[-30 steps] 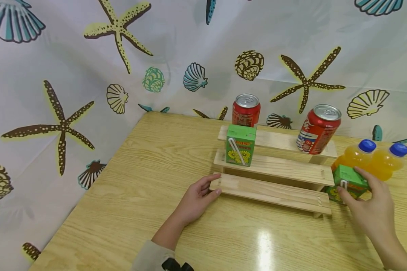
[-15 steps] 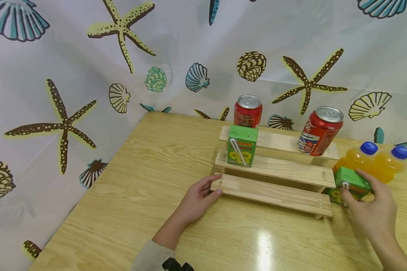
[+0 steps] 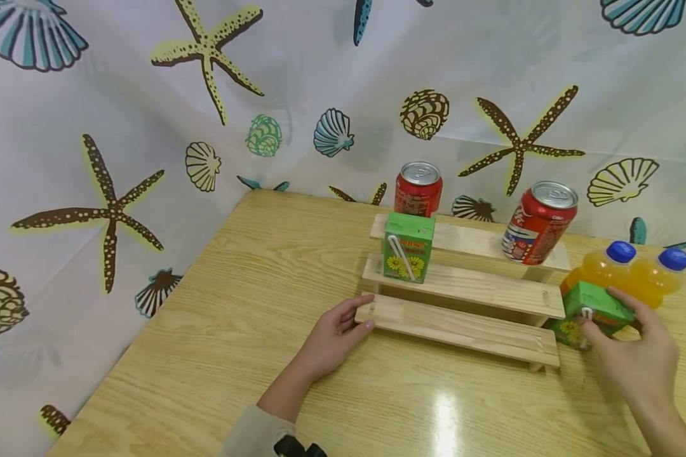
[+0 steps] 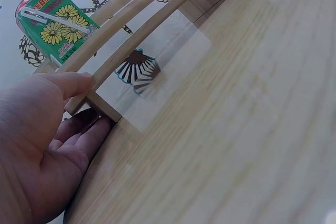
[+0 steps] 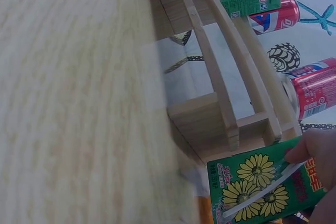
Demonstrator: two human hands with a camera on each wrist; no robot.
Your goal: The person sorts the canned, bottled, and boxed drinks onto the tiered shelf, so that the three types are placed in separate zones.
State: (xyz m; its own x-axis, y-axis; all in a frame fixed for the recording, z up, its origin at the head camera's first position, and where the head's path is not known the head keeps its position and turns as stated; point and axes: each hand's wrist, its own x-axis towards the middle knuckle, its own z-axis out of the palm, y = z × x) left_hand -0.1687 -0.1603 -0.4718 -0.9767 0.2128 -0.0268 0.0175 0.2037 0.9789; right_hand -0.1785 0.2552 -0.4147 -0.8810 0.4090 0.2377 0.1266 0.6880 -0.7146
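At the left end of the rack (image 3: pixel 457 325), my left hand (image 3: pixel 327 341), clamped on the lowest tier (image 3: pixel 417 313); rightward, left box (image 3: pixel 407 251) on the middle tier (image 3: pixel 486 285), left can (image 3: pixel 418 190) behind it, right can (image 3: pixel 540 222) on the top tier (image 3: pixel 469 238). Off the rack's right end, before the bottles (image 3: pixel 608 266), right box (image 3: pixel 597 301), pinched between thumb and fingers of my right hand (image 3: pixel 640 355). Hazard, as I judge it: swinging the right box sideways could topple the bottles or jolt the rack.
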